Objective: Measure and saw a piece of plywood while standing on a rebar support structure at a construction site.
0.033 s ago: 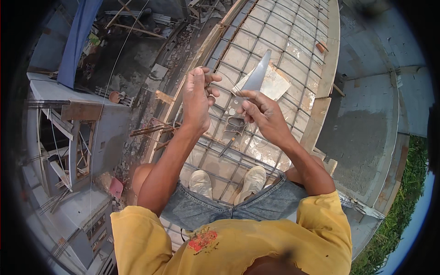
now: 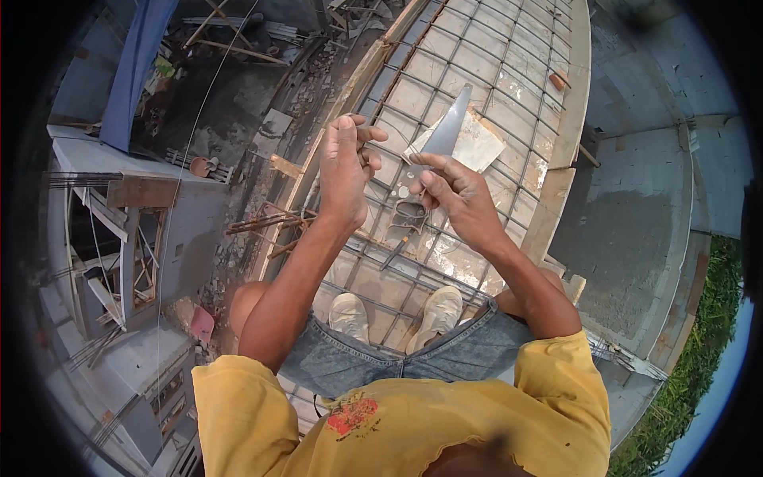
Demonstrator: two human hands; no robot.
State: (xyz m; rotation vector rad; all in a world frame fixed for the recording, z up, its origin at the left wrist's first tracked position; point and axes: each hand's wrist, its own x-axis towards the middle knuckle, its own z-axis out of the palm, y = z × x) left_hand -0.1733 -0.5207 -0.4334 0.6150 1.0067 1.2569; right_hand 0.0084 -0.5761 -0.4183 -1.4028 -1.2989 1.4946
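Both hands are up in front of the body, not touching each other. The left hand (image 2: pixel 343 179) is upright, thumb and index pressed together on what looks like a thin wire (image 2: pixel 400 132), other fingers loosely curled. The wire bows across the gap towards the right hand (image 2: pixel 461 199), which has its index and thumb tips near each other; can't tell if they're actually closed on the wire's end.

Right under/behind that right hand there's a handsaw (image 2: pixel 447 131) lying with its blade pointing away and its handle on the near side. A pale board (image 2: pixel 483 145) sits beneath the blade. Just nearer than the handle is a slim dark tool (image 2: pixel 393 254), too small to make out properly.

All of that is over a grid of steel bars (image 2: pixel 455 52), edged by wooden planks (image 2: pixel 572 119) on both sides. An orange-brown chunk (image 2: pixel 558 81) rests up by the right plank. Pale shoes (image 2: pixel 349 316) are down on the grid too, and rusty rods (image 2: pixel 266 222) poke out left. Further off: blue sheet (image 2: pixel 135 71) left, greenery (image 2: pixel 683 381) right.
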